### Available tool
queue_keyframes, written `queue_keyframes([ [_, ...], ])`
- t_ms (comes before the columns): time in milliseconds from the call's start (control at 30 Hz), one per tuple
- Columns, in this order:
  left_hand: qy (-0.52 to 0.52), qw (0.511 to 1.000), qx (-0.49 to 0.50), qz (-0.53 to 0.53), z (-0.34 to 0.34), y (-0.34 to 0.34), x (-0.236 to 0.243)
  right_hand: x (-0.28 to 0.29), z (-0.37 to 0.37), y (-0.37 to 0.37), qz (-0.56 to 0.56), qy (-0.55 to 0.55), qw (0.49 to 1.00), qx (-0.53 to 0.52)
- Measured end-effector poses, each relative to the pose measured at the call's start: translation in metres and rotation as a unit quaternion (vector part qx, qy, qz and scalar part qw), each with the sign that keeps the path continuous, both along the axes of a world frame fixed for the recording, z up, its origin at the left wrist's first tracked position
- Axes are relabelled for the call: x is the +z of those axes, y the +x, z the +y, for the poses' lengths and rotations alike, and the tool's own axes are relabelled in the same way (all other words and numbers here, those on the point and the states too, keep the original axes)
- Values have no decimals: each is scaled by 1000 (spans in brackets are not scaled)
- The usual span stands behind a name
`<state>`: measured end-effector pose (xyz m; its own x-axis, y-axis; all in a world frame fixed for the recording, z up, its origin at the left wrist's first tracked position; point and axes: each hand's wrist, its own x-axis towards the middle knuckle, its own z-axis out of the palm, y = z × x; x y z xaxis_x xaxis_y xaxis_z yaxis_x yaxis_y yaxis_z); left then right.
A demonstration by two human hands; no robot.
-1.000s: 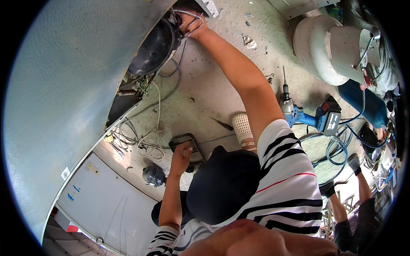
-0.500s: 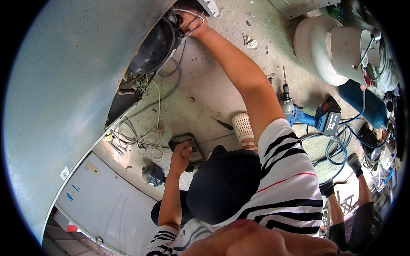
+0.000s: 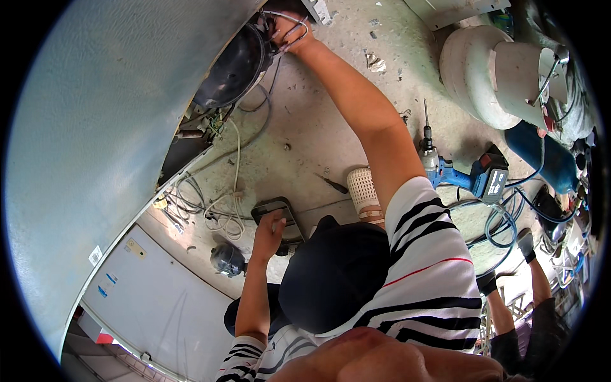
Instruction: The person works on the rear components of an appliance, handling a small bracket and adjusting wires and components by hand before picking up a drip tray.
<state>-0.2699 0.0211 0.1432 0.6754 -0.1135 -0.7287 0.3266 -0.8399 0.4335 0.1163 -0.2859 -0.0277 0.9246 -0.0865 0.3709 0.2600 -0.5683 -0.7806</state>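
Note:
At the top, my right hand (image 3: 294, 33) reaches into the open base of a large grey cabinet (image 3: 121, 95), next to a round black compressor (image 3: 234, 73). Bent thin metal tubing (image 3: 299, 27) loops across that hand. Its fingers are curled in shadow beside the compressor, and what they grip is hidden. My left hand (image 3: 268, 234) hangs lower down with its fingers loosely extended and nothing visible in them. Beneath it lies a black tray-like piece (image 3: 289, 213) on the floor. Loose wires (image 3: 219, 127) come out of the cabinet base below the compressor.
A blue cordless drill (image 3: 455, 175) with a long bit lies right of my arm. Beyond it stand a white gas cylinder (image 3: 468, 73) and coiled blue hose (image 3: 499, 226). A screwdriver (image 3: 334, 184), tangled cable (image 3: 229, 216) and a small black compressor (image 3: 227, 260) are on the floor. Another person's legs (image 3: 541, 280) show at lower right.
The view has shifted very slightly. Both hands stay in about the same places, the right by the compressor and the left over the black tray-like piece.

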Motion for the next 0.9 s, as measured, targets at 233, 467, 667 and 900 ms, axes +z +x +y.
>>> queue_keyframes([
  [233,-3,1000,-3,-1,2,-1,-2,5,-2,-4,6,32,999,16],
  [467,-8,1000,3,-2,2,-2,-3,18,-9,6,-52,12,996,66],
  [667,-17,1000,-6,-7,7,-4,-8,2,-6,19,-7,-23,998,55],
  [900,-16,1000,-9,-6,4,-1,-5,21,-9,18,-25,7,996,83],
])
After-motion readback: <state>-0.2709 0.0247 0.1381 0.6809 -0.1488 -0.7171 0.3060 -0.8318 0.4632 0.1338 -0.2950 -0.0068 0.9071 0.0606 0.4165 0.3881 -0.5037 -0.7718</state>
